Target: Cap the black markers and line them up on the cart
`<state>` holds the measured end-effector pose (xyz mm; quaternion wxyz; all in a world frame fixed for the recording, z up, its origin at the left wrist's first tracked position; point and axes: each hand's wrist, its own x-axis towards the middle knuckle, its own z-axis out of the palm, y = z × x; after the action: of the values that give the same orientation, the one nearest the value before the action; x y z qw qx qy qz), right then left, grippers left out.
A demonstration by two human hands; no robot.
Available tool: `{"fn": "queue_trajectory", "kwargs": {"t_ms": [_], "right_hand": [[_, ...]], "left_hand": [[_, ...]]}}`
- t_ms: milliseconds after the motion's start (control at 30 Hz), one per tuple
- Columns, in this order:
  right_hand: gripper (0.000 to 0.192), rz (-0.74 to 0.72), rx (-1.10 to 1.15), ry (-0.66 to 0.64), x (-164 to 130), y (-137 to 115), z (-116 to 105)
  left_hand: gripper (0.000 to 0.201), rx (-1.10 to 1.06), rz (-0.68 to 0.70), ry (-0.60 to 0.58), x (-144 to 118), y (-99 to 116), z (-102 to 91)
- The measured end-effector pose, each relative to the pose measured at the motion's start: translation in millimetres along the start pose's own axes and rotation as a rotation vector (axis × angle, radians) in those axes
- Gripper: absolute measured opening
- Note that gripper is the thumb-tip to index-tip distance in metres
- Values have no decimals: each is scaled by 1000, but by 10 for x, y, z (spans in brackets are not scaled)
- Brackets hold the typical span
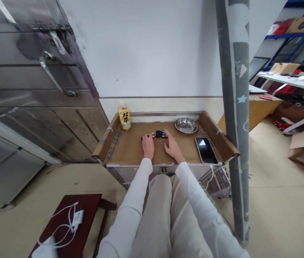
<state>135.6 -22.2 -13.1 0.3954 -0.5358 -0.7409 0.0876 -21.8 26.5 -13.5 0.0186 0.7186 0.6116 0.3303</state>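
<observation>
My left hand (pixel 148 144) rests on the cardboard-covered table (pixel 130 150), its fingertips on a small dark object (pixel 147 136) that is too small to make out. My right hand (pixel 171 144) lies flat beside it, fingers reaching toward a cluster of small black parts (pixel 161 134) at the table's middle. Whether either hand grips anything is unclear. Both arms wear white sleeves.
A yellow drink bottle (pixel 124 116) stands at the back left, a steel bowl (pixel 186 125) at the back right, a phone (pixel 206 149) at the right front. A grey pillar (pixel 235 118) rises right of the table. Left is a steel cabinet (pixel 28 89); a stool with a charger (pixel 74 218) below.
</observation>
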Motion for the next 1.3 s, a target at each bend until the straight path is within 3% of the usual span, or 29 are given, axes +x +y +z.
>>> {"fn": "queue_trajectory", "kwargs": {"t_ms": [1100, 1300], "right_hand": [[62, 5, -74, 56, -3, 121, 103], [50, 0, -113, 95, 1, 167, 137]], "left_hand": [[35, -72, -23, 8, 34, -44, 117], [34, -92, 9, 57, 24, -60, 141]]}}
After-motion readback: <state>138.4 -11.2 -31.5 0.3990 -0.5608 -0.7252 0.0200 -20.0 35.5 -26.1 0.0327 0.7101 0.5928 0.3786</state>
